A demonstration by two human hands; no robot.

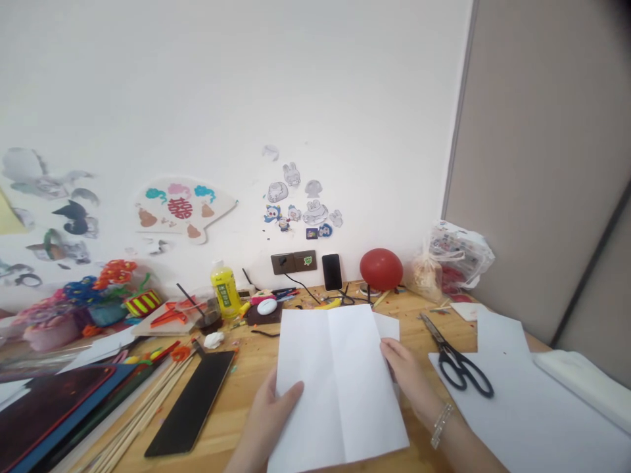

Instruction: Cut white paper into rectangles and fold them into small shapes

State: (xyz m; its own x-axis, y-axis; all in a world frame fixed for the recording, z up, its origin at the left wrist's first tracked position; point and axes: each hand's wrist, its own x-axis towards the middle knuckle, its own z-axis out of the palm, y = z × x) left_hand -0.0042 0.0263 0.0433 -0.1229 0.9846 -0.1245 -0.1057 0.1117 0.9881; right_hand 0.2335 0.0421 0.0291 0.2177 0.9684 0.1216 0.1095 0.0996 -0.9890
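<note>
A white sheet of paper (311, 368) with a crease running down its middle is held up over the wooden table. On its left edge my left hand (276, 410) is closed, thumb lying on the front and the other fingers hidden behind. My right hand (401, 368) pinches the right edge near the top, with a beaded bracelet on that wrist. Behind the sheet, part of another white paper (388, 324) shows. To the right of my right hand, black-handled scissors (453, 358) lie slightly spread, their handles over white paper (513, 407).
A black flat panel (194, 401) and wooden sticks (142, 410) lie at the left. Along the wall stand a yellow bottle (225, 290), a phone (332, 272), a red balloon (381, 269) and plastic bags (451, 259). A white mouse (267, 307) sits behind the sheet.
</note>
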